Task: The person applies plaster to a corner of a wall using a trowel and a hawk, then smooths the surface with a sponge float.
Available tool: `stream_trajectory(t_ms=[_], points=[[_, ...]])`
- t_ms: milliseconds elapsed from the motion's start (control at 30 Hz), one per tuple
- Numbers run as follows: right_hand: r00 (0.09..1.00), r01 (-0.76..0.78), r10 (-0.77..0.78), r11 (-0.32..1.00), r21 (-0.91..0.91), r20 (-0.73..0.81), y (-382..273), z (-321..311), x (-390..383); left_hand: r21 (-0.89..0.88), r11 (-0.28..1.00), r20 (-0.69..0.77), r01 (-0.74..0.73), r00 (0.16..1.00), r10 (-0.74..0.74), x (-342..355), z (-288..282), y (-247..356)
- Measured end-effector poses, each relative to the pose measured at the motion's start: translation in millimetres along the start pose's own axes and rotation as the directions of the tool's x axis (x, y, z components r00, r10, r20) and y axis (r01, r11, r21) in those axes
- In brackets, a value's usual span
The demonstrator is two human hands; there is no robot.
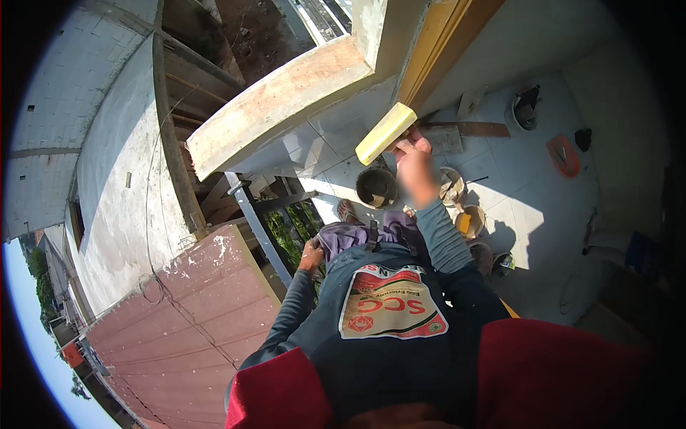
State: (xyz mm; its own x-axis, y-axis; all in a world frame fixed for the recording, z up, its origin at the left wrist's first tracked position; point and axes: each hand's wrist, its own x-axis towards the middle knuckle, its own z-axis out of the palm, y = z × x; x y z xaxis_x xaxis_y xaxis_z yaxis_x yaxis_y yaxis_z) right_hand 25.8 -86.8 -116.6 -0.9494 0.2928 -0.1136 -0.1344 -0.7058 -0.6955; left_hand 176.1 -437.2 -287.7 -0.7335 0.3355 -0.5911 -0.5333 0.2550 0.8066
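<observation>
Sunlit tiled floor [522,214] and a bare masonry ledge [286,93] fill my remote feed around a pale yellow block [384,136], raised near the foot of a wooden frame [437,53], with my right hand [416,163] closed on its lower side, apparently to leave its long face free. Beneath it in my view stands a dark bucket [365,187], with more buckets [478,232] to the right, presumably grouped for reach. My left hand [311,256] rests against the purple trousers [341,239], perhaps for balance, though I can't tell how far its fingers curl.
</observation>
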Motion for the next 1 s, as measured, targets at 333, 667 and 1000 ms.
stream_trajectory(t_ms=[333,667,1000], points=[[0.787,0.363,-0.611,0.571,-0.737,-0.086,40.6,33.6,70.6,0.479,0.851,-0.107,-0.215,0.948,0.299,-20.3,-70.1,172.8],[0.816,0.573,-0.351,0.399,-0.716,0.459,181.4,152.7,-27.4,0.559,0.703,-0.539,-0.439,0.452,0.711,-17.0,-143.7,293.1],[0.839,0.203,-0.458,0.766,-0.61,-0.295,66.2,42.4,76.5,0.903,-0.024,0.339,-0.429,0.677,0.653,44.2,-205.4,380.7]])
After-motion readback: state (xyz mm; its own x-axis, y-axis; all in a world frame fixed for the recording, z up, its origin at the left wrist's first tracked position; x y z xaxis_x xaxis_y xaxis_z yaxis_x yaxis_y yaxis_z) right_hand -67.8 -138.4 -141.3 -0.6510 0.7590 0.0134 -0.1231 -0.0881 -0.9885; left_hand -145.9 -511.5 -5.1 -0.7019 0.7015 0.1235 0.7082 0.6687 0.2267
